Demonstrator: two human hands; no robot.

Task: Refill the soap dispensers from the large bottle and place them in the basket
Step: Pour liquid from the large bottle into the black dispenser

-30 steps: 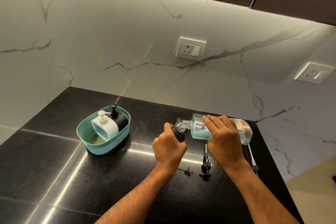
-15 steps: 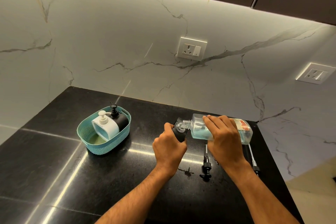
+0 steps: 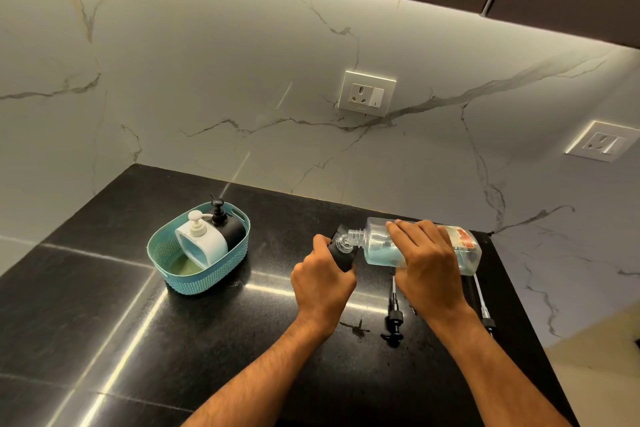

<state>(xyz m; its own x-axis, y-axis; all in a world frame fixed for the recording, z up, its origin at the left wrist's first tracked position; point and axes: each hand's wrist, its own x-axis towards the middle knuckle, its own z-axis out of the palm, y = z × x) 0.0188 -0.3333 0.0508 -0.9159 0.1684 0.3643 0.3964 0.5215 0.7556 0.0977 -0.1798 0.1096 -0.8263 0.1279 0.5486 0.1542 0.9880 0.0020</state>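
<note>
Head view: left hand [image 3: 323, 282] has fingers wrapped round the black dispenser [image 3: 341, 255] on the bench [image 3: 104, 340], tilted w/ its open neck up; right hand [image 3: 427, 262] fingers curled over the large bottle [image 3: 424, 246], lying near-flat, mouth right at that neck. To pour well I'd keep mouth on the opening, tip slowly & hold the dispenser firm; two done ones sit in the basket [image 3: 180, 274], loose pump [image 3: 394, 319] near the right wrist

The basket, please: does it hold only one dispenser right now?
No, the basket holds two: a white dispenser and a black dispenser side by side.
</note>
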